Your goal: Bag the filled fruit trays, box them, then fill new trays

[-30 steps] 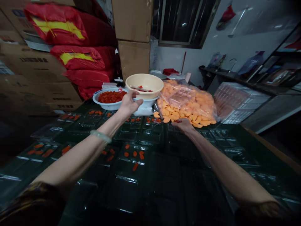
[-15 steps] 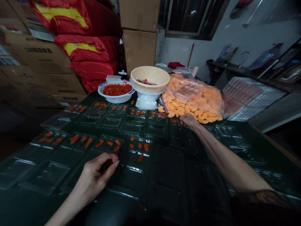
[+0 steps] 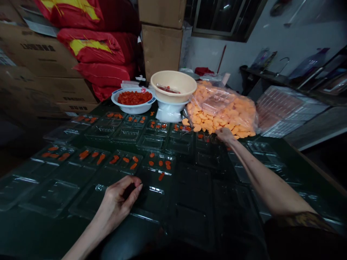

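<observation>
Head view: left hand (image 3: 120, 198) curled above clear trays (image 3: 51, 193), can't tell if grasping anything; right hand (image 3: 225, 135) touching bag of orange slices (image 3: 222, 108), grip unclear.

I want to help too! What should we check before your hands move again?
1. Left hand: is it holding something? Cannot tell, the fingers hide it.
2. Right hand: is it at the plastic bag of orange slices? Ok.
3. White bowl of red-orange pieces: upright? Ok.
4. Beige bowl: sitting level on the white dish? Ok.
5. Clear plastic tray: are all the orange pieces inside their hollows? Cannot tell, too dim.
</observation>
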The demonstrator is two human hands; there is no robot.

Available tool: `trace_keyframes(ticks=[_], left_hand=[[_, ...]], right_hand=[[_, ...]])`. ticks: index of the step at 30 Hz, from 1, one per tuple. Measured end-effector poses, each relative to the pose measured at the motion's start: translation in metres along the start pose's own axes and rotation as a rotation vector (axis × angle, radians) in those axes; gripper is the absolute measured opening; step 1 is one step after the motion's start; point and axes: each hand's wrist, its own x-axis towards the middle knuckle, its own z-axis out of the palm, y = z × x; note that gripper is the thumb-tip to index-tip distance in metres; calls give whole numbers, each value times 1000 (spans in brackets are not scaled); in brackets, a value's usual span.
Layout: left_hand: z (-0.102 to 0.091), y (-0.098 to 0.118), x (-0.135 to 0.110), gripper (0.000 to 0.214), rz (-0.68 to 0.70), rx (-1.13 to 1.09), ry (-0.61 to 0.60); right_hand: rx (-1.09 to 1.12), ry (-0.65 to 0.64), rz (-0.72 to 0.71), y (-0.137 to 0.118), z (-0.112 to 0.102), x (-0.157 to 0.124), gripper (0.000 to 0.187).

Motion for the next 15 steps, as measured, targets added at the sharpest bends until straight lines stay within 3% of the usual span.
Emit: trace_keyframes(ticks=[8,15], left_hand=[[-5,-7,-2,15,-43,7,64],[-9,-8,-5,15,-59,-3,71]], right_hand=[[-88,-78,107,-6,-18,-8,40],[-65,-155,142,-8,-24,-21,24]])
